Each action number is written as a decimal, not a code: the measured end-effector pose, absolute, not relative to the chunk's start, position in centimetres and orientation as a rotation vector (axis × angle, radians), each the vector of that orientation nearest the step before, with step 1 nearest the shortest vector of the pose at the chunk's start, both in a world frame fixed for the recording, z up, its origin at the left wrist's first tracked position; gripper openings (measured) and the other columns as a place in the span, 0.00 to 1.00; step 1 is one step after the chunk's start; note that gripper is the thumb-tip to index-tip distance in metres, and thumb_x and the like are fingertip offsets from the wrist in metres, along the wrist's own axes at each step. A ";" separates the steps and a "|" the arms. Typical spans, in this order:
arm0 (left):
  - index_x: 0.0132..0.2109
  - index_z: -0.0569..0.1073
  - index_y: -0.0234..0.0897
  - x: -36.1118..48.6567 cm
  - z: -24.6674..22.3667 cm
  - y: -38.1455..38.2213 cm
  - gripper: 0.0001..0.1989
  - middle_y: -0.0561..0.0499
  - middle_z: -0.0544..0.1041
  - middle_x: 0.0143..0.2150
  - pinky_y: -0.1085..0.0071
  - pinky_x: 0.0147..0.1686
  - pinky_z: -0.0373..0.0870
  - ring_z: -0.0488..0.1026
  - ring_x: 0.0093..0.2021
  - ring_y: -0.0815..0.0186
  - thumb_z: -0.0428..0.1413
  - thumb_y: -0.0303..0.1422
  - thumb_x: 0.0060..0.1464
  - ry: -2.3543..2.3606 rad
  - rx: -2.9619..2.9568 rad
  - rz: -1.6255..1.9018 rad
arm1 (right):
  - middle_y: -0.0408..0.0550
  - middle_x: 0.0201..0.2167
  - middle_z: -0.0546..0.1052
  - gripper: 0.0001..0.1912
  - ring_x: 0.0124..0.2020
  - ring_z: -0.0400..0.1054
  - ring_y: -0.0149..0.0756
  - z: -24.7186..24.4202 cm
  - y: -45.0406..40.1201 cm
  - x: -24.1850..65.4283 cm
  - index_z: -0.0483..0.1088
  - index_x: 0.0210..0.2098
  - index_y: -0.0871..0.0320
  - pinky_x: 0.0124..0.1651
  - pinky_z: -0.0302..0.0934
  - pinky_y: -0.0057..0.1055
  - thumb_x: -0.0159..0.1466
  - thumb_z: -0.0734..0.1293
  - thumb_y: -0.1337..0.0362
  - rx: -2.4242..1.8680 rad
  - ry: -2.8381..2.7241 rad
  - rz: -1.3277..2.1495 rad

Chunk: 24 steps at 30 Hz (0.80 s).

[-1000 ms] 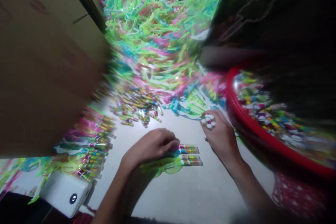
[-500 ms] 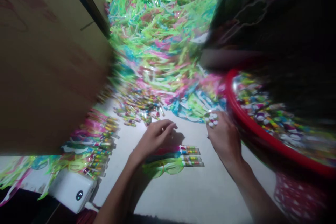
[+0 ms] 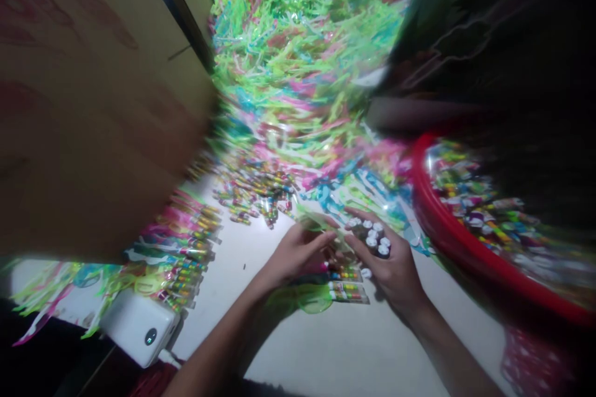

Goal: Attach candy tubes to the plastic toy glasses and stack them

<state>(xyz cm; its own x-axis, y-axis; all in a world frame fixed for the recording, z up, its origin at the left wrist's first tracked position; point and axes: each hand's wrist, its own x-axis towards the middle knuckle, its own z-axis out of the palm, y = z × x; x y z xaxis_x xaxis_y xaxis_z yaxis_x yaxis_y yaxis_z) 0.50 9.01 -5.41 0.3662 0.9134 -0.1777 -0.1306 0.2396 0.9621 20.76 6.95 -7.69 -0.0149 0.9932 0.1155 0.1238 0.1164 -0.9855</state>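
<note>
My left hand (image 3: 300,254) pinches a translucent yellow-green plastic piece (image 3: 318,221), blurred and partly hidden by the fingers. Close beside it, my right hand (image 3: 393,263) is curled around several small candy tubes (image 3: 372,237), their white caps facing up. Its thumb and forefinger reach to the plastic piece; whether they grip it I cannot tell. One white cap (image 3: 366,273) shows just under the right hand. Below the hands, yellow-green toy glasses (image 3: 314,301) lie on the table with candy-filled tubes (image 3: 348,291) at their right end.
A red-rimmed tub (image 3: 435,217) full of candy tubes stands at the right. Cardboard (image 3: 102,136) blocks the left side. Colourful plastic strips (image 3: 307,74) heap at the back, loose tubes (image 3: 254,189) before them. Finished-looking rows (image 3: 193,254) and a white power bank (image 3: 139,325) lie left.
My right hand has come left and turned, showing more white caps. My left hand has moved right and lifted the yellow-green plastic piece; the two hands now nearly meet. The view has shifted slightly.
</note>
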 end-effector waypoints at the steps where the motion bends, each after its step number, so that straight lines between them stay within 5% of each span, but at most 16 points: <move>1: 0.50 0.77 0.36 0.5 -5.6 9.1 0.20 0.50 0.80 0.39 0.71 0.41 0.77 0.79 0.37 0.68 0.69 0.45 0.60 0.928 1.010 0.921 | 0.47 0.55 0.82 0.25 0.50 0.78 0.41 -7.5 7.1 21.0 0.77 0.64 0.46 0.52 0.73 0.33 0.69 0.76 0.51 -1.252 -1.324 1.089; 4: 0.53 0.76 0.40 0.2 -6.2 9.5 0.22 0.51 0.80 0.44 0.74 0.43 0.77 0.80 0.40 0.69 0.72 0.40 0.56 0.927 0.901 1.058 | 0.44 0.33 0.80 0.32 0.24 0.67 0.32 -7.1 7.2 21.5 0.75 0.67 0.48 0.25 0.62 0.27 0.67 0.77 0.46 -1.375 -1.210 1.225; 6: 0.56 0.76 0.42 0.2 -6.4 9.5 0.24 0.51 0.81 0.48 0.75 0.46 0.77 0.81 0.44 0.70 0.74 0.37 0.55 0.904 0.904 1.102 | 0.40 0.25 0.74 0.32 0.20 0.60 0.29 -6.9 7.1 21.6 0.76 0.64 0.50 0.19 0.54 0.25 0.66 0.77 0.43 -1.378 -1.161 1.314; 13: 0.43 0.80 0.34 0.8 -5.6 9.2 0.14 0.49 0.79 0.40 0.75 0.42 0.76 0.77 0.40 0.69 0.70 0.40 0.59 0.891 1.075 1.007 | 0.40 0.25 0.73 0.21 0.21 0.61 0.28 -7.1 6.5 20.9 0.79 0.54 0.53 0.22 0.54 0.25 0.68 0.76 0.47 -1.249 -1.197 1.368; 19: 0.48 0.75 0.36 0.9 -5.3 8.9 0.12 0.47 0.80 0.47 0.73 0.40 0.81 0.78 0.40 0.68 0.62 0.41 0.67 0.879 1.054 1.140 | 0.47 0.52 0.83 0.18 0.51 0.78 0.43 -6.9 6.9 20.9 0.81 0.57 0.46 0.50 0.72 0.34 0.69 0.77 0.55 -1.162 -1.280 1.250; 22: 0.48 0.72 0.38 0.9 -5.5 8.9 0.13 0.48 0.80 0.48 0.72 0.39 0.82 0.79 0.40 0.68 0.65 0.39 0.66 0.829 1.026 1.176 | 0.47 0.40 0.83 0.22 0.40 0.78 0.41 -6.4 6.7 20.9 0.80 0.59 0.48 0.37 0.71 0.32 0.67 0.78 0.55 -1.135 -1.208 1.334; 24: 0.48 0.69 0.39 0.9 -5.5 8.9 0.16 0.51 0.80 0.47 0.73 0.40 0.81 0.79 0.41 0.69 0.68 0.34 0.62 0.797 1.038 1.220 | 0.43 0.28 0.78 0.23 0.27 0.70 0.33 -6.1 6.6 20.9 0.80 0.60 0.50 0.25 0.61 0.26 0.66 0.79 0.55 -1.116 -1.098 1.441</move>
<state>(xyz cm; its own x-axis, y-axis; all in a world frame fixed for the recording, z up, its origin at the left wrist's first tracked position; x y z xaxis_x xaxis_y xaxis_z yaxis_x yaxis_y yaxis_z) 0.88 8.90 -5.48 0.1933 0.9801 0.0462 -0.3515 0.0252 0.9359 20.88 6.56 -6.06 -0.1086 0.9885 -0.1049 -0.1611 -0.1216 -0.9794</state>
